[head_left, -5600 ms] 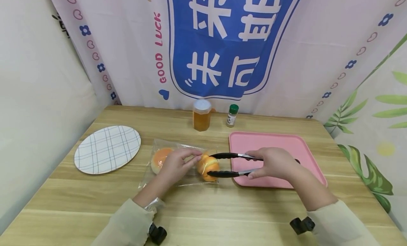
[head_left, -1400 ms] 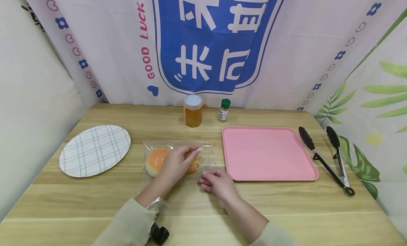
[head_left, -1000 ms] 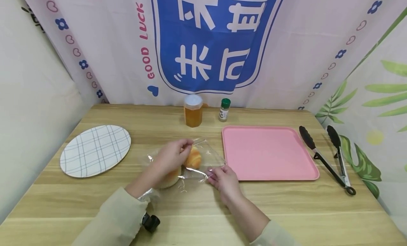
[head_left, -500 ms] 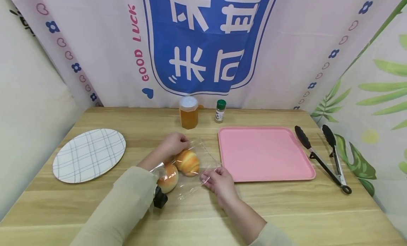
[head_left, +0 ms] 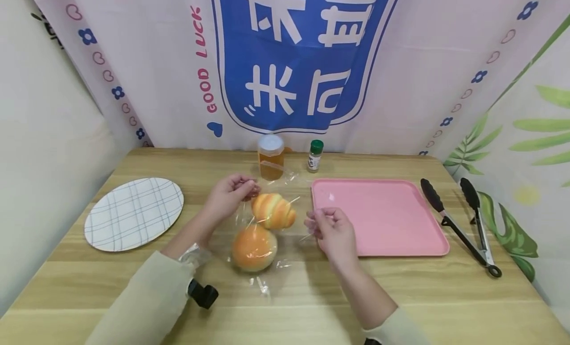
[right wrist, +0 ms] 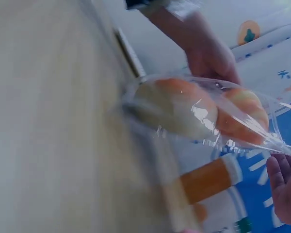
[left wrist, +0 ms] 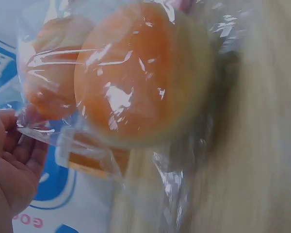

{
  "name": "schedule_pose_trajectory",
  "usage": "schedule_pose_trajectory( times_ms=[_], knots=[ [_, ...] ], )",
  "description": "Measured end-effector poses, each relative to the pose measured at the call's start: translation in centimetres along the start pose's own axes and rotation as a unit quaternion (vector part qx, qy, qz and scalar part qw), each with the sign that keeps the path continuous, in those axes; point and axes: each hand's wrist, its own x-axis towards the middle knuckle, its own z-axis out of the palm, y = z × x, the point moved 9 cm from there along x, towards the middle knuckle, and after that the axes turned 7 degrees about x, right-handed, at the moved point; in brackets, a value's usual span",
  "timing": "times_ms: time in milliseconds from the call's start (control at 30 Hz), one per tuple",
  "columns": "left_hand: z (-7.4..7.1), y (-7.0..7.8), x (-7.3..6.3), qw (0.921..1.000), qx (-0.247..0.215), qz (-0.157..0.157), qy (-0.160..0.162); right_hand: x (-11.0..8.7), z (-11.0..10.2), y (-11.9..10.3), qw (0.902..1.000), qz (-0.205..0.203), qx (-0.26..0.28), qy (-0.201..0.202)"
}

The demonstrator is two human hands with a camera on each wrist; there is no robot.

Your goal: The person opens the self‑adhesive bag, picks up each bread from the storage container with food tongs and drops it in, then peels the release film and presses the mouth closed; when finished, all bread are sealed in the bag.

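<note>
A clear plastic bag (head_left: 262, 285) holds a croissant-shaped bread roll (head_left: 273, 211) and a round bun (head_left: 255, 247), the bun below the roll. My left hand (head_left: 227, 196) pinches the bag's upper left edge, its fingertips beside the roll. On the other side my right hand (head_left: 336, 233) pinches the upper right edge, overlapping the tray's left side in the head view. The left wrist view shows the bun (left wrist: 136, 77) large, with the left hand (left wrist: 14, 165) at the film. From the right wrist, the bag (right wrist: 203, 141) hangs between both hands, its bottom close over the table.
A pink tray (head_left: 387, 221) lies right of the bag, with black-tipped tongs (head_left: 463, 236) beyond it. A checked oval plate (head_left: 133, 214) is at the left. An amber jar (head_left: 270, 157) and a green-capped bottle (head_left: 314, 157) stand at the back.
The tongs went from my right hand to the table right of the tray. My right hand took the bag's edge. The bag turned upright and rose, the bun swinging below the croissant-shaped roll.
</note>
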Motion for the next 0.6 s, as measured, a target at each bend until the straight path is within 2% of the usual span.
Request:
schedule_pose_trajectory(
  times_ms=[100,167,233,333,433,600],
  knots=[
    [-0.8,1.5,-1.8,0.9972,-0.06,0.032,0.032,0.1,0.0,-3.9,0.9972,-0.069,-0.02,-0.02],
    [-1.2,2.6,-2.9,0.9923,-0.095,0.058,0.055,-0.1,-0.1,-6.3,0.9915,-0.124,-0.028,-0.029],
    [-1.4,3.9,-3.9,0.9878,-0.112,0.088,0.064,-0.3,0.0,-8.1,0.9846,-0.166,-0.039,-0.041],
    [-1.5,5.7,-4.9,0.9827,-0.107,0.131,0.074,-0.5,0.3,-10.0,0.9742,-0.208,-0.069,-0.053],
    [-1.7,6.4,-5.3,0.9811,-0.094,0.145,0.087,-0.3,0.2,-10.5,0.972,-0.211,-0.089,-0.052],
    [-1.8,4.8,-5.3,0.9847,-0.109,0.108,0.082,0.8,-0.5,-9.7,0.9801,-0.167,-0.098,-0.044]
  ],
)
